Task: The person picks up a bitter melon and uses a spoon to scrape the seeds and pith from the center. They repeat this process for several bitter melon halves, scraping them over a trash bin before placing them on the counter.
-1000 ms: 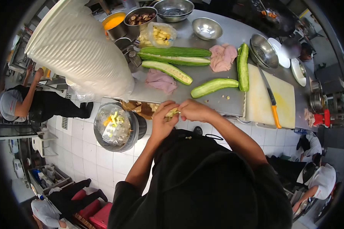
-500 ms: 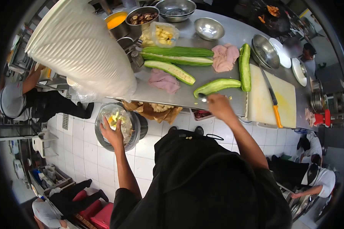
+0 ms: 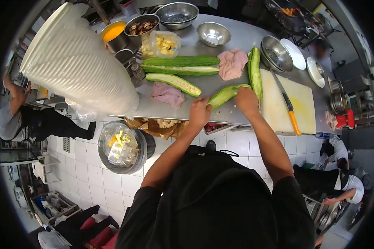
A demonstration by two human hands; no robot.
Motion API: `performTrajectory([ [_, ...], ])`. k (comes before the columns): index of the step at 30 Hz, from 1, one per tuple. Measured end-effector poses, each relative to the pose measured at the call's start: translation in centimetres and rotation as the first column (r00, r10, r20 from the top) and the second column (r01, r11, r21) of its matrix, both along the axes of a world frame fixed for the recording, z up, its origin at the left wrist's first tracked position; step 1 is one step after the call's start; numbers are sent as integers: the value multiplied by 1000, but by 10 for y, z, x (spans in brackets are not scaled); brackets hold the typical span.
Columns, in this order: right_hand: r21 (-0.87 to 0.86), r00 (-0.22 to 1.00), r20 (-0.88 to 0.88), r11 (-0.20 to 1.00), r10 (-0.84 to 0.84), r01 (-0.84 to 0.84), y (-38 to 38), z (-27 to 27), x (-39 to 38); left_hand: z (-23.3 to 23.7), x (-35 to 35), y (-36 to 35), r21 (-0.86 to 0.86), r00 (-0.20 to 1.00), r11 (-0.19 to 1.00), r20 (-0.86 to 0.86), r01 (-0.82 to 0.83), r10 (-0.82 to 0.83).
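A halved green gourd (image 3: 222, 96), hollowed and pale inside, lies at the near edge of the steel table. My left hand (image 3: 199, 113) grips its left end, fingers closed. At the right end, my right hand (image 3: 246, 101) is closed around it; whether a spoon is also in that hand is hidden. Another hollowed half (image 3: 255, 72) stands lengthwise just beyond my right hand. Farther left rests a half with its seeds still showing (image 3: 174, 83), near more long green gourds (image 3: 180, 61). Small seed bits lie on the steel near my hands.
A cutting board (image 3: 284, 112) with an orange-handled knife (image 3: 292, 110) is at right. Pink cloths (image 3: 167, 94), steel bowls (image 3: 214, 34) and pots (image 3: 115, 39) share the table (image 3: 237, 50). Tall stacked white containers (image 3: 79, 62) rise at left above a bin (image 3: 135, 164). Other people work nearby.
My left hand has moved from above the bin up to the gourd's left end. The right hand has gone onto its right end; the spoon seen in it earlier no longer shows.
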State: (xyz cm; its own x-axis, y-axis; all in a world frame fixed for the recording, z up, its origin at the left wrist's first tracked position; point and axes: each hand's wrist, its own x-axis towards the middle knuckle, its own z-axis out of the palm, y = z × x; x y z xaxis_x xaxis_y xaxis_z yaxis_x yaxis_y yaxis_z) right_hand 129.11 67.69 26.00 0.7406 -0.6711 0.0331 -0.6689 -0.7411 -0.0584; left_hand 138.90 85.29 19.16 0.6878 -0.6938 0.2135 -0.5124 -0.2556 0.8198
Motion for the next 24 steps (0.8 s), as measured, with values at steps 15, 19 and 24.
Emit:
performTrajectory([
  [15,130,974,-49,968,220,-212,48,20,28,-7,-12,-6,-92,982,979,-76,-181,174],
  [19,147,937,-114,939,329,-312,68,3,21,-11,-11,-8,-151,974,971,-158,-186,162],
  [24,112,969,133,968,207,-223,48,-2,13,-3,-6,-8,-134,835,969,-540,-210,106],
])
